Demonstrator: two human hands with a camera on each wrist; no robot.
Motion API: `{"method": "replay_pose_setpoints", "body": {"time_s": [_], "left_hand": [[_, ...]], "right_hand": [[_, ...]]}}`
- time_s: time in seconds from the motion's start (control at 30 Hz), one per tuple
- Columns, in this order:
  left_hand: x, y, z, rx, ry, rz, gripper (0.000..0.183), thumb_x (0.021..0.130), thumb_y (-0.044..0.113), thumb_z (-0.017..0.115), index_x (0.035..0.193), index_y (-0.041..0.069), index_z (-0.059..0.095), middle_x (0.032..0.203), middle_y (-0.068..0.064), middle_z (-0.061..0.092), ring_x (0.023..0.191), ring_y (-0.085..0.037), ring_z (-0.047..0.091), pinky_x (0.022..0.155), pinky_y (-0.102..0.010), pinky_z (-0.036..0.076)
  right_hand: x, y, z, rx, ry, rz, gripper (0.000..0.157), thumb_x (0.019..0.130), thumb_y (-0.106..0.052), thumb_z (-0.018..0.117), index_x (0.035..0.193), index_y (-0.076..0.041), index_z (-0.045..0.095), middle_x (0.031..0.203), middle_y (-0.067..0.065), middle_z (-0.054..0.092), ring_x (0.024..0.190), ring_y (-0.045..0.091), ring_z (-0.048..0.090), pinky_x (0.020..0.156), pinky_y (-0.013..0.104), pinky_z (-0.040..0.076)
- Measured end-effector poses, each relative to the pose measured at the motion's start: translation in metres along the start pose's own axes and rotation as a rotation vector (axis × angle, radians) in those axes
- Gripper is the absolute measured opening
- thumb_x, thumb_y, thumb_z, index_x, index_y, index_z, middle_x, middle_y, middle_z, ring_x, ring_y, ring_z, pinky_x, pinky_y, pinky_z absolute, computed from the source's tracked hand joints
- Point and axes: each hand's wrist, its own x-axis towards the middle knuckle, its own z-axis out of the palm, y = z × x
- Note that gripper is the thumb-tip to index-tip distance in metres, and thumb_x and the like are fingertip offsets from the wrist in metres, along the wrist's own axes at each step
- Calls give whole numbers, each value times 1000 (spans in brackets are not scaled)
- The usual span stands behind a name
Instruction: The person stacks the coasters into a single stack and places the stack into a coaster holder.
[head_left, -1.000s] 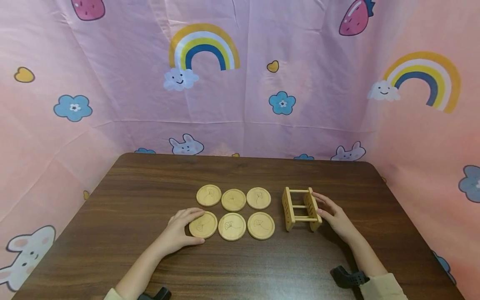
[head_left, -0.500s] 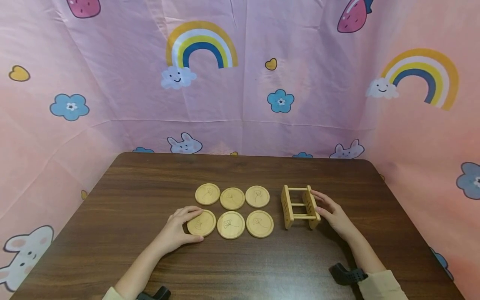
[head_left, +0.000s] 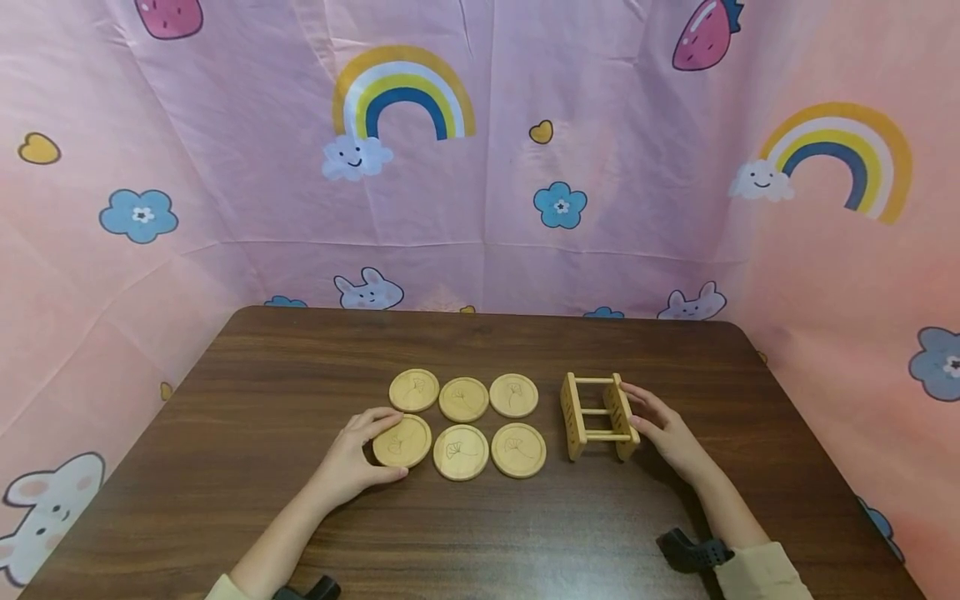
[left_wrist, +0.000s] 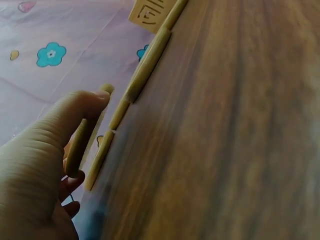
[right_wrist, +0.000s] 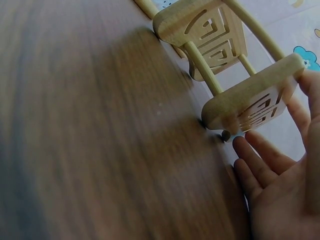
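Our left hand [head_left: 352, 458] pinches a wooden coaster [head_left: 408, 442] by its rim, raised off the surface [head_left: 450, 542] left of its middle; a fan-shaped line drawing [head_left: 397, 446] marks its face. Five other coasters [head_left: 461, 452] lie beside it. Our right hand [head_left: 671, 437] has a loose grip, fingers touching the wooden rack [head_left: 576, 421], which stands toward the right edge, angular fretwork [right_wrist: 260, 107] cut through its sides.

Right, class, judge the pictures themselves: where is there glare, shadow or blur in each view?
Head: fairly sharp, with pale glare on the near part of the table and a shadow beside the right arm. Left wrist: steeply tilted, table soft, left hand dim. Right wrist: also tilted, table soft, a dark shadow on it beside the rack.
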Motion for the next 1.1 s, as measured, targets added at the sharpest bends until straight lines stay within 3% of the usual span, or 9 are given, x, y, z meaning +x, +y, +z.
{"method": "replay_pose_setpoints", "body": {"time_s": [0.2, 0.53, 0.7, 0.93, 1.1], "left_hand": [[2, 5, 4, -4, 14, 11, 76, 64, 29, 90, 131, 8, 59, 133, -3, 51, 124, -29, 40, 97, -64, 27], [4, 11, 14, -24, 8, 57, 76, 62, 27, 91, 128, 8, 61, 132, 1, 51, 123, -27, 40, 97, -62, 27], [5, 16, 17, -49, -2, 69, 76, 60, 25, 92, 128, 10, 62, 130, 4, 51, 121, -23, 41, 96, -60, 27], [7, 22, 24, -68, -15, 104, 75, 60, 25, 92, 127, 11, 62, 130, 4, 52, 119, -21, 43, 95, -57, 28], [9, 25, 30, -96, -35, 114, 75, 60, 24, 91, 129, 11, 62, 130, 6, 51, 119, -19, 42, 96, -60, 26]], "right_hand": [[0, -1, 0, -4, 6, 6, 49, 99, -12, 53, 145, -3, 39, 142, 22, 41, 122, 12, 42, 91, 20, 38], [0, 0, 0, -31, 7, 5, 49, 99, -12, 53, 145, -5, 39, 141, 20, 42, 126, 27, 41, 92, 23, 38], [-1, -1, 1, -25, 9, 10, 49, 99, -12, 54, 145, -4, 39, 141, 21, 42, 125, 24, 41, 91, 22, 38], [-1, -2, 0, -7, 5, 1, 49, 99, -12, 53, 144, -3, 39, 141, 22, 42, 120, 6, 44, 91, 21, 38], [0, -1, 1, -24, 6, 13, 49, 99, -13, 53, 145, -4, 39, 141, 21, 42, 125, 22, 42, 96, 36, 38]]}}
